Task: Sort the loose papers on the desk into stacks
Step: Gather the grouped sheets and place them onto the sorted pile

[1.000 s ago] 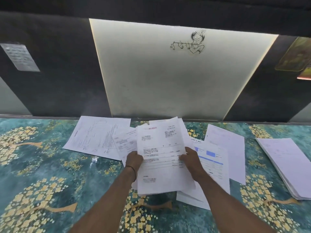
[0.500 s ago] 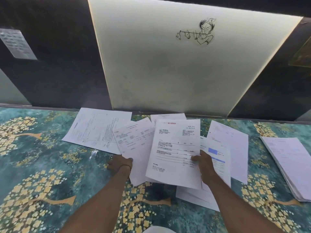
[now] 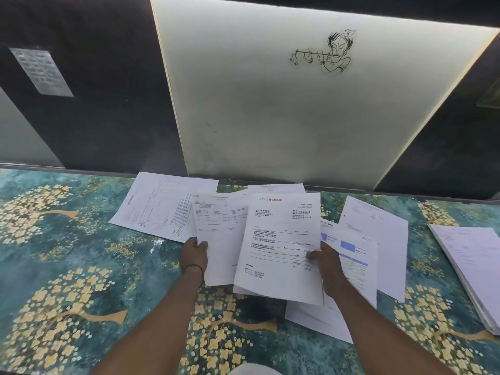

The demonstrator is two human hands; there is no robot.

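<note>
Left hand [image 3: 193,254] pinches one sheet [image 3: 219,234]. Right hand [image 3: 326,262] grips bundle [image 3: 281,247] (red heading on top), raised above loose papers [image 3: 376,236] on desk [image 3: 67,266]. Stack [image 3: 470,266] far right.

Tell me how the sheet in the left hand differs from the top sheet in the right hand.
The right-hand sheet carries a red heading; the left-hand sheet has only faint grey print. The right-hand sheet overlaps the left-hand sheet's right edge. Both are white printed pages, held in portrait above the desk.
</note>
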